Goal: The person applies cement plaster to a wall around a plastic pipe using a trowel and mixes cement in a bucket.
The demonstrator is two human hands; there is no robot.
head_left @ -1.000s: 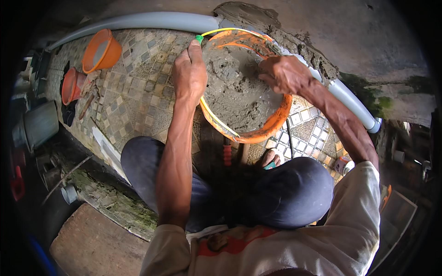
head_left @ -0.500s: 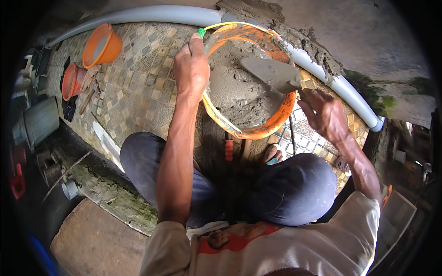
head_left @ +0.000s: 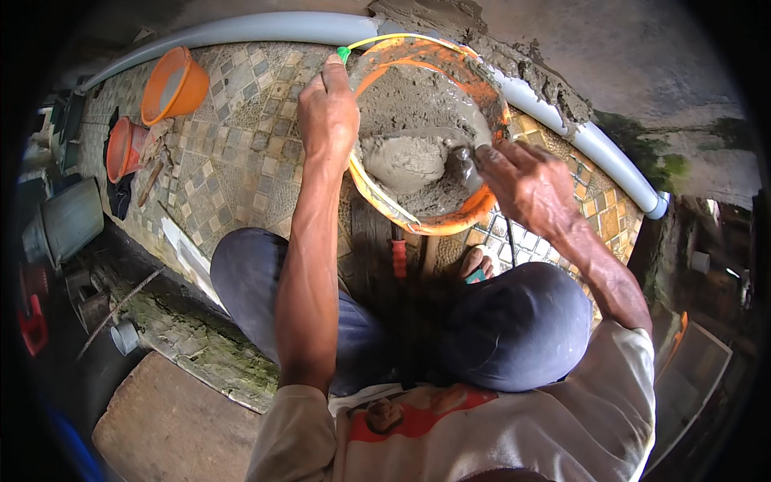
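An orange bucket (head_left: 418, 221) holding wet grey mortar (head_left: 409, 161) stands tilted toward me on the tiled floor. My left hand (head_left: 328, 116) grips its left rim, beside a green-tipped yellow bail handle. My right hand (head_left: 522, 185) reaches in over the right rim and is closed on a mortar-smeared trowel (head_left: 464, 161) whose blade is pressed into the mix. My knees in dark trousers are just below the bucket.
A grey pipe (head_left: 265, 28) curves along the far edge of the patterned tiles (head_left: 241, 161), with lumps of mortar on it at the right. Two orange pots (head_left: 173, 84) lie at the left near a grey bin (head_left: 64, 221). A red-handled tool (head_left: 398, 259) lies between my feet.
My right hand left the bucket's right rim, swung out to the lower right, then came back into the bucket holding the trowel. The left hand kept its grip and the bucket tipped further toward me.
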